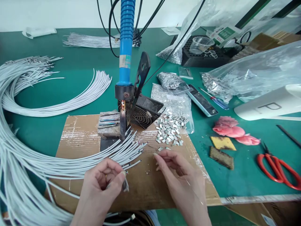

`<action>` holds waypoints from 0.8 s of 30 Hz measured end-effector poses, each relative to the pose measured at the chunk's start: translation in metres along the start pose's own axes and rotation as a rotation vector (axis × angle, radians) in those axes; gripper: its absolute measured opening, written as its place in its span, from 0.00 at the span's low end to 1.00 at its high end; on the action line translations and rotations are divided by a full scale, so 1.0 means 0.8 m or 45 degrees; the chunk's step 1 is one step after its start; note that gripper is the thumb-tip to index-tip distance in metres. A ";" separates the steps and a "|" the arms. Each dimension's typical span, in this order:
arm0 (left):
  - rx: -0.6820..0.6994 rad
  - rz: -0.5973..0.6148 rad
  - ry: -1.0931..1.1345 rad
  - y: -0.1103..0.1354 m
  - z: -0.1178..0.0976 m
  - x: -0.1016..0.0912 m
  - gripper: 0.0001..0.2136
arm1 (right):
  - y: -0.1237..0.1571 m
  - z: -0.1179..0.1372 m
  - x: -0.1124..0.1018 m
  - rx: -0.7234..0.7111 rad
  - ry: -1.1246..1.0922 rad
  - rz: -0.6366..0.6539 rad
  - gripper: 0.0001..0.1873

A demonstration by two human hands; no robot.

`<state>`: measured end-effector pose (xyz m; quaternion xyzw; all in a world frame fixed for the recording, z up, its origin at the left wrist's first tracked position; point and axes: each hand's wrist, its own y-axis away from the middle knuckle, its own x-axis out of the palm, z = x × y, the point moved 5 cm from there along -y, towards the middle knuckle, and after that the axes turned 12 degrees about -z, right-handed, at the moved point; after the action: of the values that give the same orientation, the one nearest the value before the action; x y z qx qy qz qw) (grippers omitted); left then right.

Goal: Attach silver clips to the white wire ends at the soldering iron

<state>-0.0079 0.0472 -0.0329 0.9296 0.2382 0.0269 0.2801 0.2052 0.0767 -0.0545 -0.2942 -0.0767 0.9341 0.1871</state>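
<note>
My left hand (103, 185) is closed in a pinch at the front of the cardboard, beside the tips of a thick bundle of white cables (77, 160). A small greyish piece shows below its thumb, and what the fingers hold is mostly hidden. My right hand (180, 175) hovers over the cardboard with fingers loosely curled and apart, and nothing plain to see in them. Just beyond its fingertips lies a pile of small silvery metal pieces (170, 130). A blue-handled soldering iron (125, 40) hangs tip-down in a holder above the cable ends.
A cardboard sheet (77, 131) covers the green bench. Behind the iron stands a small black fan (141, 114). To the right lie a phone (203, 100), a screwdriver (216, 100), pink sponges (229, 127) and red-handled scissors (277, 166). Plastic bags (258, 69) fill the back right.
</note>
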 end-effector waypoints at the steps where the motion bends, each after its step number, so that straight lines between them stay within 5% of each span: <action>1: 0.003 0.008 0.001 0.000 0.000 0.001 0.10 | 0.006 0.005 0.001 0.059 -0.075 0.016 0.07; 7: 0.048 -0.001 0.046 -0.002 -0.005 0.004 0.08 | 0.030 0.042 0.025 0.544 -0.645 0.160 0.05; 24: 0.101 0.014 0.087 -0.005 -0.006 0.008 0.07 | 0.025 0.056 0.043 0.356 -0.814 0.280 0.10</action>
<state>-0.0052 0.0554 -0.0319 0.9398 0.2434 0.0508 0.2344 0.1472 0.0704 -0.0410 0.0344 0.0293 0.9949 0.0907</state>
